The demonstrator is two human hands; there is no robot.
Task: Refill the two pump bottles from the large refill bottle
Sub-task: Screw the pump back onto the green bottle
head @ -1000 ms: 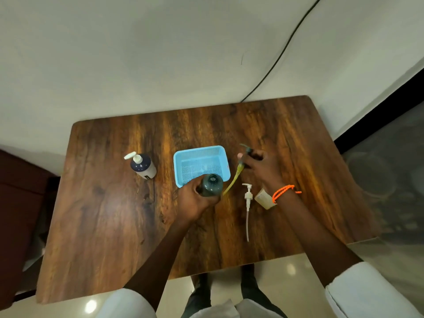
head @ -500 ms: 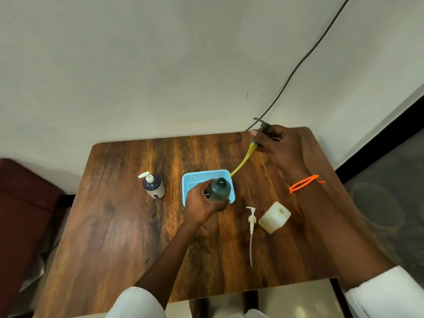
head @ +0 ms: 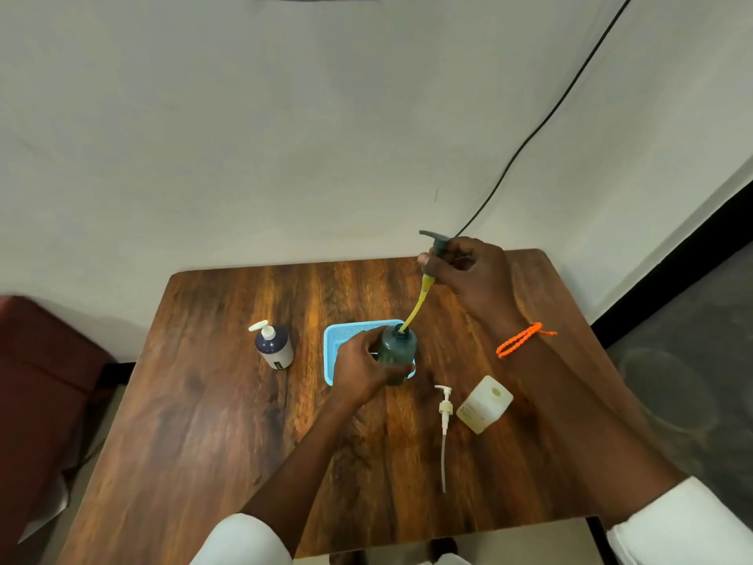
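Observation:
My left hand grips a dark green bottle standing upright in front of the blue basket. My right hand holds the bottle's dark pump head raised above the table. The pump's yellow-coated tube slants down and its tip is in the bottle's neck. A small dark pump bottle with a white pump stands at the left. An uncapped pale square bottle sits at the right, with its white pump lying on the table beside it.
A blue mesh basket sits mid-table behind the green bottle. The wooden table stands against a white wall with a black cable running down it. A dark red seat is at the left.
My right hand has lifted the pump head up and away from the green bottle, drawing the yellow tube almost out. My left hand still holds the bottle. The camera view has tilted.

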